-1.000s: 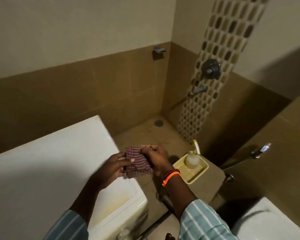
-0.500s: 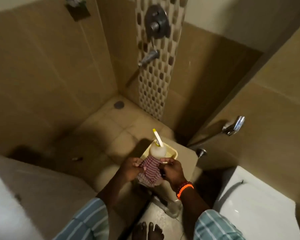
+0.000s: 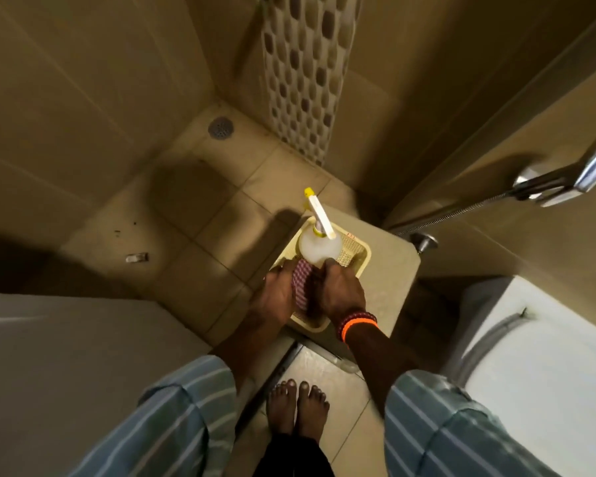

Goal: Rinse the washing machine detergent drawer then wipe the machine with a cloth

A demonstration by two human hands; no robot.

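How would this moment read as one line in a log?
both hands: left hand and right hand hold checked cloth | over yellow tray | spray bottle touching

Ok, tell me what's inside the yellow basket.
A spray bottle stands at the far end of the basket. Both hands, left and right, hold a checked cloth over it. They cover most of the basket floor, so anything beneath stays hidden.

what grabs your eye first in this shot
Both hands meet at centre frame, the left hand and right hand bunching a red-and-white checked cloth over a pale yellow plastic tray. At the tray's far end stands a translucent white spray bottle with a yellow-tipped nozzle. A bright orange bead bracelet rings the right wrist, and a chrome hand sprayer glints on the right wall.
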